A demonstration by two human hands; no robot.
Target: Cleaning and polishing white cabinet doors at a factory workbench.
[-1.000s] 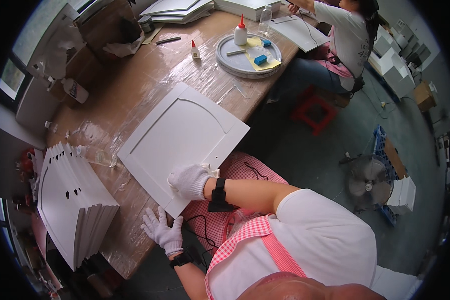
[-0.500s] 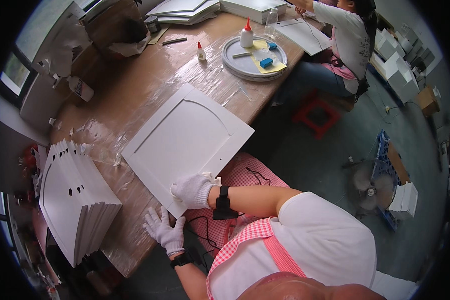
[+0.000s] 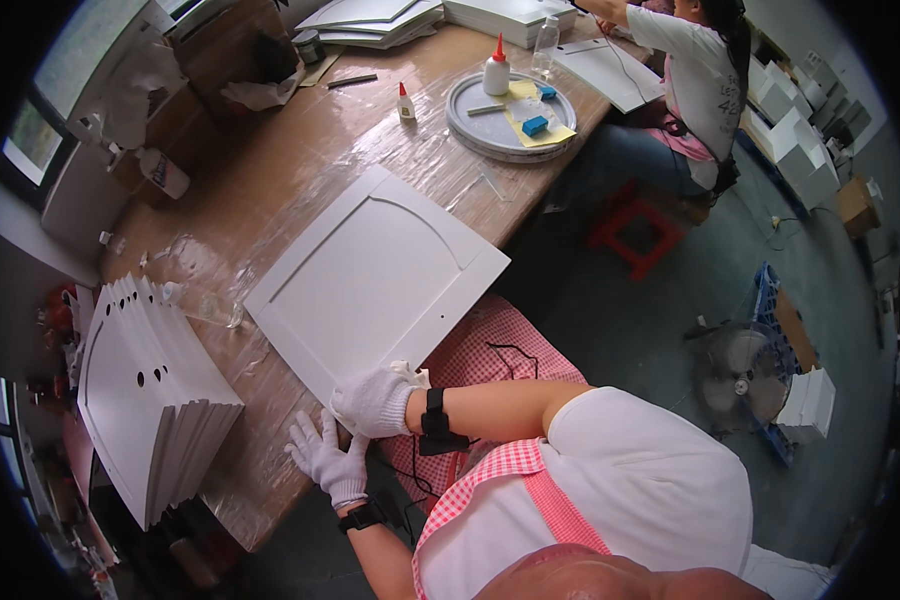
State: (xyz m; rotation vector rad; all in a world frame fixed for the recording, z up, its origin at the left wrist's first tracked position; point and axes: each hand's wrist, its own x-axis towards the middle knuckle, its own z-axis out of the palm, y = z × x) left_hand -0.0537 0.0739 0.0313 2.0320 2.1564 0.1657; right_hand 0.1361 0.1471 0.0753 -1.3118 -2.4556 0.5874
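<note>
A white cabinet-door panel (image 3: 365, 275) with a recessed middle and a curved upper edge lies at a slant on the film-covered table. My right hand (image 3: 372, 402), in a white knit glove, is closed on a crumpled white cloth (image 3: 410, 374) and presses at the panel's near corner. Most of the cloth is hidden under the fingers. Gloved too, my left hand (image 3: 328, 462) rests with spread fingers on the table's near edge, beside that same corner, and holds nothing.
A stack of white panels (image 3: 160, 410) leans at the left. Beyond the door, a round grey tray (image 3: 465, 120) carries a red-tipped bottle (image 3: 496, 75) and blue blocks (image 3: 535, 126). A glue bottle (image 3: 406, 105) stands nearby. A co-worker (image 3: 685, 90) sits far right; a fan (image 3: 740, 385) is on the floor.
My right hand has slid with the cloth toward the panel's near corner, down and slightly left. My left hand and the panel stay about where they were.
</note>
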